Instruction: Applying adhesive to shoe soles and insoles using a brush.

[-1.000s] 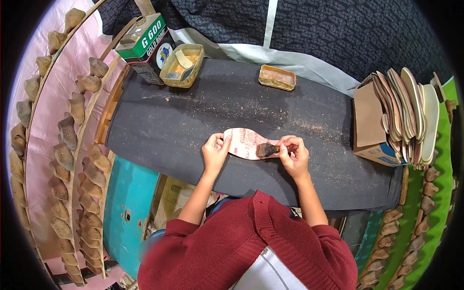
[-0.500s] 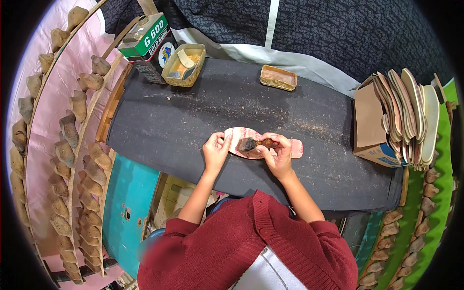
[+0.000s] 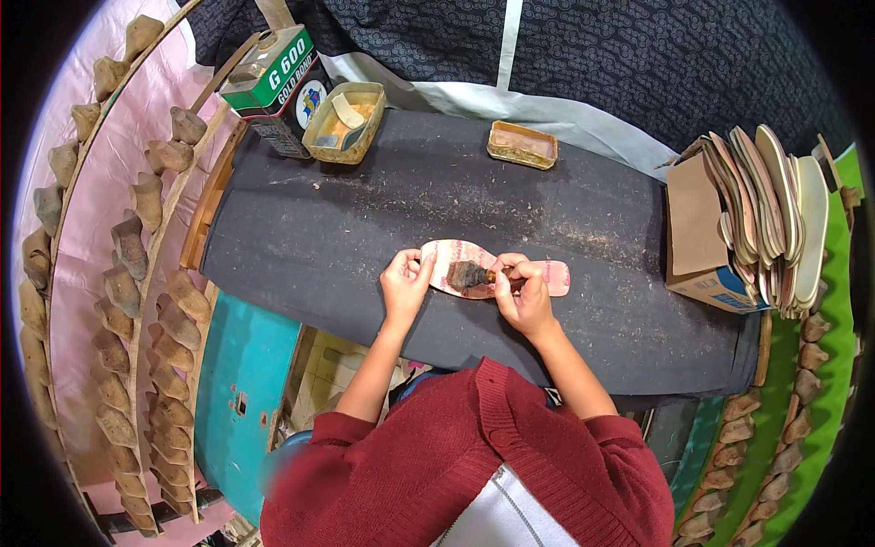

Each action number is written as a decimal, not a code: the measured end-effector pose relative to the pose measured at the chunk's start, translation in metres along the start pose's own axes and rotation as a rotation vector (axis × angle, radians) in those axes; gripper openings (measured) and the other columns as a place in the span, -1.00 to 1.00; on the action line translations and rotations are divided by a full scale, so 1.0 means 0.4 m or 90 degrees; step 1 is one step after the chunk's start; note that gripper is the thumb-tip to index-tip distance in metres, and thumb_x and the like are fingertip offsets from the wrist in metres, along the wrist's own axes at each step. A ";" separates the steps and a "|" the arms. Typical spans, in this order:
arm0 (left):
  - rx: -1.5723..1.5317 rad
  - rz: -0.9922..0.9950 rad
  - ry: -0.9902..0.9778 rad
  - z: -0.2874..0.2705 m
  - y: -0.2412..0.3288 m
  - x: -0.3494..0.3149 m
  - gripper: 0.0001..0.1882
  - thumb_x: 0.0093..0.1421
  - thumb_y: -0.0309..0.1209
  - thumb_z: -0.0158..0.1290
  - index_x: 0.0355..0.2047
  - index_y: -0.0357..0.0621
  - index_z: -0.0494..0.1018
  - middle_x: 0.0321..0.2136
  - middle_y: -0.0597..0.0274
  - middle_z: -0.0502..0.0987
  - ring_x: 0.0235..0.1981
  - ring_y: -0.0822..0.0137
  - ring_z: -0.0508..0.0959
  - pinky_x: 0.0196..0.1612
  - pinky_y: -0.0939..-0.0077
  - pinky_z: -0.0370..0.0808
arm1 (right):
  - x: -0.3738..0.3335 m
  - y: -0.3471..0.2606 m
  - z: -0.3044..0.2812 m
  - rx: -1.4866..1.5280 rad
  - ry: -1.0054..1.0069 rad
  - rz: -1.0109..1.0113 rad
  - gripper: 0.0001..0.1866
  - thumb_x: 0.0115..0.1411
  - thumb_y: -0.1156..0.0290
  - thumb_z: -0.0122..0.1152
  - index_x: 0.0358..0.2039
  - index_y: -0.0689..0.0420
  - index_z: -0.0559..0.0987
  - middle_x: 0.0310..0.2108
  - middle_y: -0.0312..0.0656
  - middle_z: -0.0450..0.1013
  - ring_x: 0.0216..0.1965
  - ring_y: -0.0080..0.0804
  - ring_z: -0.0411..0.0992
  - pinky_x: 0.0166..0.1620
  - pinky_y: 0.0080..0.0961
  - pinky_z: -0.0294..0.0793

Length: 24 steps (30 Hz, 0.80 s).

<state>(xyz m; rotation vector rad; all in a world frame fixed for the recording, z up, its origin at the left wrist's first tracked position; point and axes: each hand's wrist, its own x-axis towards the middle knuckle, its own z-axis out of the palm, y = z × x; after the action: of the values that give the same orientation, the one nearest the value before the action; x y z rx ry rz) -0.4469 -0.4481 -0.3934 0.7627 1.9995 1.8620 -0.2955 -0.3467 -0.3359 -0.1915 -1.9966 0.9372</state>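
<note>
Left grip (image 3: 407, 281): bare hand, thumb and fingers pinched on the edge of the insole's wide end.

Right grip (image 3: 526, 290): bare hand, fingers closed around the handle of the brush.

Shoe insole (image 3: 469, 251), one: pale, with reddish print; lies between the two grips, wide end at the left grip, narrow end projecting beyond the right grip.

Brush (image 3: 468, 275), one: dark, matted bristles, pointing from the right grip toward the left; bristles over the insole's wide part, apparently touching it.

Work surface (image 3: 273, 232): black-covered, scattered with pale scraps; beneath and around both grips.

Metal can (image 3: 273, 87), rectangular, green, white and black: well beyond the left grip, to its left.

Shallow tub (image 3: 335, 155), stained yellowish: beside the can, beyond the left grip; holds a pale spatula (image 3: 347, 113) and a grey flat piece.

Small tray (image 3: 519, 158), oblong, yellowish-brown rim: straight beyond the right grip.

Cardboard box (image 3: 697, 214): well to the right of the right grip, packed with upright insole blanks (image 3: 773, 205), cream and pinkish.

Shoe lasts (image 3: 128, 244), brown, in rows on racks: far left of the left grip; further rows (image 3: 729, 453) to the right of and nearer the body than the right grip.
</note>
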 end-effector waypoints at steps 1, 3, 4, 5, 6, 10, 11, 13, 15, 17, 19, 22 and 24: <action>0.001 0.000 0.000 -0.001 -0.001 0.000 -0.89 -0.02 -0.52 0.05 -0.49 -0.29 0.37 -0.73 0.46 0.34 -0.71 0.73 0.26 -0.67 0.87 0.16 | -0.001 -0.001 -0.004 0.001 0.000 0.000 -0.69 -0.09 0.67 0.02 -0.41 0.18 0.11 -0.43 -0.03 0.32 -0.64 -0.42 0.34 -0.61 -0.62 0.35; -0.001 0.005 -0.001 -0.001 -0.003 0.000 -0.89 -0.02 -0.51 0.05 -0.48 -0.30 0.37 -0.73 0.45 0.34 -0.71 0.72 0.27 -0.68 0.87 0.17 | -0.004 0.001 -0.020 -0.033 -0.049 -0.029 -0.73 -0.01 0.67 -0.06 -0.43 0.15 0.06 -0.45 -0.05 0.31 -0.61 -0.58 0.31 -0.64 -0.73 0.29; 0.000 0.005 0.000 0.000 -0.003 0.000 -0.89 -0.02 -0.51 0.05 -0.48 -0.30 0.37 -0.73 0.45 0.34 -0.71 0.72 0.27 -0.68 0.87 0.17 | -0.001 -0.001 -0.024 -0.043 -0.041 -0.044 -0.74 -0.02 0.68 -0.05 -0.45 0.16 0.07 -0.47 -0.06 0.32 -0.61 -0.57 0.32 -0.64 -0.71 0.30; -0.007 0.008 0.011 0.001 -0.003 -0.001 -0.89 -0.02 -0.51 0.06 -0.50 -0.30 0.38 -0.76 0.47 0.32 -0.72 0.73 0.24 -0.69 0.85 0.15 | 0.003 -0.007 -0.032 -0.041 -0.042 -0.044 -0.74 -0.02 0.68 -0.05 -0.45 0.16 0.07 -0.47 -0.06 0.32 -0.61 -0.57 0.32 -0.64 -0.71 0.30; -0.013 0.012 0.022 0.002 -0.003 -0.001 -0.89 -0.03 -0.50 0.07 -0.52 -0.29 0.38 -0.78 0.49 0.30 -0.73 0.74 0.21 -0.70 0.83 0.12 | 0.009 -0.017 -0.041 -0.064 -0.038 -0.063 -0.74 -0.03 0.68 -0.04 -0.47 0.16 0.08 -0.49 -0.06 0.32 -0.62 -0.56 0.32 -0.64 -0.71 0.31; -0.009 0.012 0.024 0.004 0.004 -0.002 -0.89 -0.03 -0.50 0.07 -0.52 -0.29 0.38 -0.78 0.49 0.29 -0.73 0.74 0.20 -0.70 0.83 0.12 | 0.008 -0.017 -0.074 -0.099 -0.014 -0.062 -0.74 -0.09 0.69 -0.01 -0.47 0.18 0.13 -0.51 -0.09 0.34 -0.63 -0.51 0.34 -0.62 -0.67 0.34; -0.003 0.014 0.023 0.004 0.005 -0.002 -0.89 -0.03 -0.50 0.07 -0.52 -0.29 0.38 -0.78 0.49 0.29 -0.73 0.74 0.20 -0.70 0.83 0.12 | 0.007 -0.017 -0.083 -0.105 -0.010 -0.038 -0.72 -0.13 0.69 0.02 -0.45 0.19 0.15 -0.51 -0.10 0.35 -0.63 -0.49 0.35 -0.60 -0.65 0.36; 0.003 0.014 0.025 0.002 0.001 -0.002 -0.89 -0.03 -0.50 0.07 -0.51 -0.29 0.38 -0.78 0.50 0.29 -0.73 0.74 0.20 -0.70 0.83 0.12 | -0.004 -0.006 -0.082 -0.087 -0.004 -0.013 -0.73 -0.12 0.69 0.01 -0.44 0.19 0.16 -0.52 -0.11 0.35 -0.66 -0.54 0.34 -0.62 -0.68 0.35; -0.001 0.015 0.030 -0.003 -0.010 -0.001 -0.89 -0.03 -0.50 0.07 -0.51 -0.29 0.38 -0.78 0.50 0.29 -0.73 0.74 0.20 -0.70 0.83 0.12 | -0.001 -0.016 -0.079 -0.060 -0.009 0.021 -0.72 -0.10 0.70 0.01 -0.38 0.20 0.17 -0.46 -0.12 0.34 -0.58 -0.57 0.35 -0.57 -0.72 0.35; 0.003 0.019 0.024 0.001 -0.009 0.001 -0.89 -0.03 -0.50 0.07 -0.51 -0.29 0.38 -0.78 0.50 0.29 -0.73 0.74 0.20 -0.70 0.83 0.12 | 0.001 -0.020 -0.050 0.029 0.061 0.018 -0.69 -0.08 0.69 0.03 -0.34 0.20 0.18 -0.42 -0.12 0.34 -0.53 -0.58 0.35 -0.54 -0.73 0.35; 0.010 0.022 0.019 0.003 -0.007 0.001 -0.89 -0.03 -0.50 0.06 -0.51 -0.29 0.38 -0.78 0.49 0.29 -0.73 0.74 0.20 -0.70 0.83 0.12 | -0.005 -0.020 -0.025 0.120 0.130 0.014 -0.66 -0.07 0.68 0.05 -0.29 0.20 0.19 -0.38 -0.13 0.33 -0.48 -0.58 0.35 -0.51 -0.74 0.35; -0.011 0.013 0.017 0.003 0.001 0.000 -0.89 -0.03 -0.50 0.06 -0.51 -0.29 0.38 -0.78 0.49 0.29 -0.72 0.73 0.20 -0.69 0.83 0.13 | -0.028 -0.017 -0.002 0.149 -0.008 0.065 -0.60 -0.05 0.71 0.03 -0.20 0.16 0.16 -0.32 -0.09 0.27 -0.33 -0.42 0.33 -0.27 -0.58 0.35; -0.010 0.012 0.023 0.004 0.002 -0.001 -0.89 -0.03 -0.49 0.06 -0.51 -0.29 0.39 -0.78 0.49 0.28 -0.72 0.73 0.20 -0.69 0.83 0.13 | -0.030 -0.019 0.002 0.081 -0.038 0.029 -0.64 -0.05 0.69 0.04 -0.24 0.18 0.18 -0.37 -0.09 0.30 -0.33 -0.41 0.33 -0.28 -0.57 0.35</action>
<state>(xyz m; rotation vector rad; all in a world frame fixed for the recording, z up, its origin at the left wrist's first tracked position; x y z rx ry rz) -0.4455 -0.4469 -0.3930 0.7510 2.0044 1.9135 -0.2873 -0.3583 -0.3390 -0.1391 -1.9865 1.1076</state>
